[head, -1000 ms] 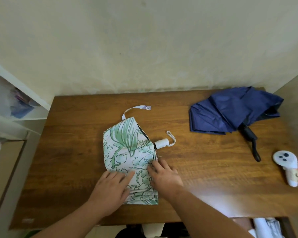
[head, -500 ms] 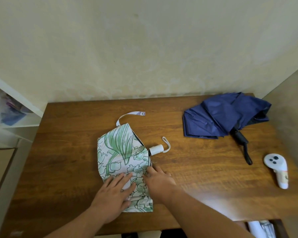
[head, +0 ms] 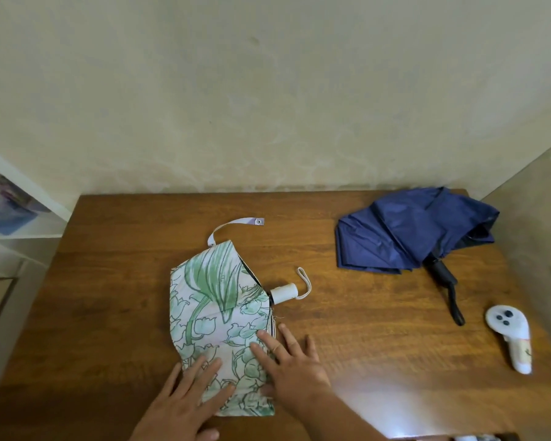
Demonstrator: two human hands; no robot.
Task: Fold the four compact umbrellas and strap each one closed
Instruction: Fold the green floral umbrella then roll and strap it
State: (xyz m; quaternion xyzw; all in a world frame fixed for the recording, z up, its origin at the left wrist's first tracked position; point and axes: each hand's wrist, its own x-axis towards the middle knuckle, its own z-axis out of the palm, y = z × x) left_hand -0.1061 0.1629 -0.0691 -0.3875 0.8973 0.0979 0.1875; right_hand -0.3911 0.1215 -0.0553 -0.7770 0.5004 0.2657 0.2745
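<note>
Two bare hands lie flat, fingers straight and spread, grasping nothing. The left hand (head: 188, 405) presses its fingertips on the near left part of a collapsed white compact umbrella printed with green leaves and flowers (head: 217, 316). The right hand (head: 291, 366) rests its fingers on the umbrella's near right edge, with the outer fingers lying on the bare wood beside it. The floral canopy is flattened into a rough fan on the near middle of a brown wooden table (head: 109, 297). Its short white cylindrical handle (head: 284, 293) pokes out to the right, with a thin white wrist loop (head: 306, 286) curling off the end. A white closure strap with a metal snap (head: 236, 225) arcs loose from the canopy's far tip, unfastened. Well apart, at the far right of the table, a loosely bundled navy blue compact umbrella (head: 407, 237) lies with its black handle (head: 446, 286) pointing toward the viewer. Near the right edge lies a white handheld controller with dark buttons (head: 511, 335). A pale plaster wall (head: 268, 90) rises behind the table
</note>
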